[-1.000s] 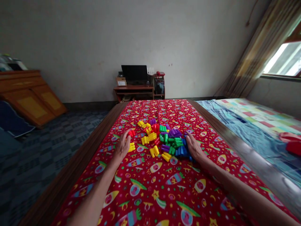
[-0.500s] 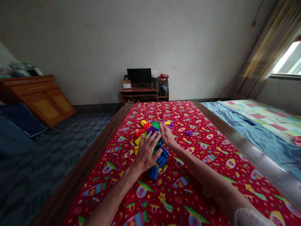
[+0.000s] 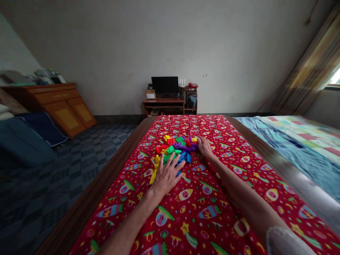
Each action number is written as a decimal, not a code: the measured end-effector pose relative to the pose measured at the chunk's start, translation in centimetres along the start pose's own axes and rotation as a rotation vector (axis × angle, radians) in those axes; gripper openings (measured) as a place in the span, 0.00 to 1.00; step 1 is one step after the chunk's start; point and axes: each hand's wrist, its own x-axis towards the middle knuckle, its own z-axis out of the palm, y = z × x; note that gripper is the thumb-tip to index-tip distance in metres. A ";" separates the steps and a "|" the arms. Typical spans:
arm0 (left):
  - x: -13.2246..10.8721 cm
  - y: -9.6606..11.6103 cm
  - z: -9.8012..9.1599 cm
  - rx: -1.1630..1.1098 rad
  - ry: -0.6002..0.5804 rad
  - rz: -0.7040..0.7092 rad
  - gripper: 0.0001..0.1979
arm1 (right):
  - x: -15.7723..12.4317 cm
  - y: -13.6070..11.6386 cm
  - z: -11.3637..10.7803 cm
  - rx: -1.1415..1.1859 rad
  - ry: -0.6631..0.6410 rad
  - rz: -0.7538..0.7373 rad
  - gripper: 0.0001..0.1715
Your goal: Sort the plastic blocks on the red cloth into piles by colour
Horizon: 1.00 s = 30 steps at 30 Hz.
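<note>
A heap of small plastic building pieces (image 3: 175,148) in yellow, red, green, purple and blue lies on a red patterned cloth (image 3: 202,209) covering a long table. My left hand (image 3: 166,175) rests flat at the heap's near edge, fingers spread, partly over blue and yellow pieces. At the heap's right side, my right hand (image 3: 204,146) presses against the pieces with its fingers curved; whether it grips one I cannot tell.
The table's wooden edges (image 3: 106,180) run along both sides. A bed with a striped sheet (image 3: 300,141) stands to the right. At the far wall is a small desk with a monitor (image 3: 165,92). A wooden cabinet (image 3: 63,106) stands at left.
Both hands have swept the scattered pieces inward and away from me into a tighter heap. My left hand slid rightward to the near edge; the view shifted left.
</note>
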 end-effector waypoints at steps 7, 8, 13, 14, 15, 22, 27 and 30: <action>-0.3 -4.5 -0.1 0.051 0.068 -0.241 0.24 | 3.5 -5.1 5.0 0.087 -0.121 -0.125 0.25; -0.2 -5.2 0.1 0.028 0.076 -0.284 0.24 | 3.3 -5.7 5.6 0.112 -0.132 -0.171 0.24; -0.7 -8.7 1.6 -0.221 0.181 -0.437 0.29 | 1.2 -9.2 6.9 0.280 -0.303 -0.469 0.28; -0.8 -9.2 1.8 -0.273 0.203 -0.452 0.29 | 1.1 -9.9 6.9 0.304 -0.330 -0.490 0.29; -1.0 -9.8 1.8 -0.316 0.217 -0.463 0.30 | 1.3 -10.4 6.8 0.317 -0.338 -0.483 0.29; -2.9 -10.9 0.6 -0.391 0.035 -0.499 0.38 | 7.1 -10.1 7.8 0.150 -0.346 -0.302 0.28; -5.7 -7.8 0.7 -0.263 -0.108 -0.414 0.53 | 7.1 -9.0 9.3 0.144 -0.549 -0.347 0.27; -5.9 -5.9 0.9 -0.163 0.003 -0.460 0.43 | 4.8 -9.6 8.9 0.198 -0.685 -0.416 0.32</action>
